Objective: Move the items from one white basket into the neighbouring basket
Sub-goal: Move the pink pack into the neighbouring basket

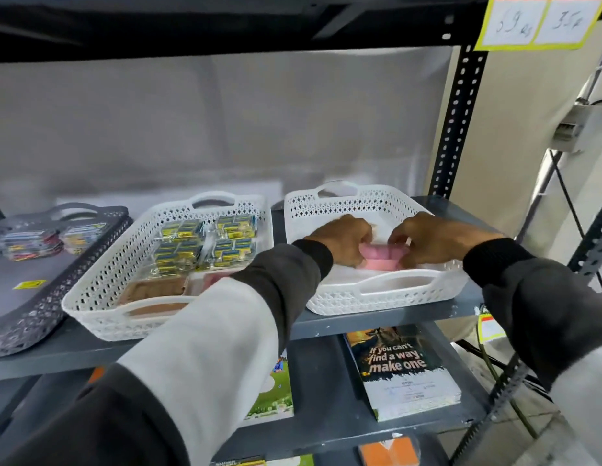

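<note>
Two white perforated baskets sit side by side on a grey shelf. Inside the right basket [333,203] both my hands are closed on a pink packet [382,255]: my left hand [345,240] grips its left end and my right hand [437,238] its right end. The rest of that basket's floor looks white and bare. The left basket [101,277] holds several clear packs of blue-and-yellow boxes [205,245], a brown packet [151,289] at its front, and a pink item [213,279] partly hidden by my left sleeve.
A dark grey basket [30,317] with small colourful packs stands at the far left. A black perforated upright [456,122] rises behind the right basket. On the shelf below lie booklets [398,368]. Yellow-edged price tags [538,20] hang at the top right.
</note>
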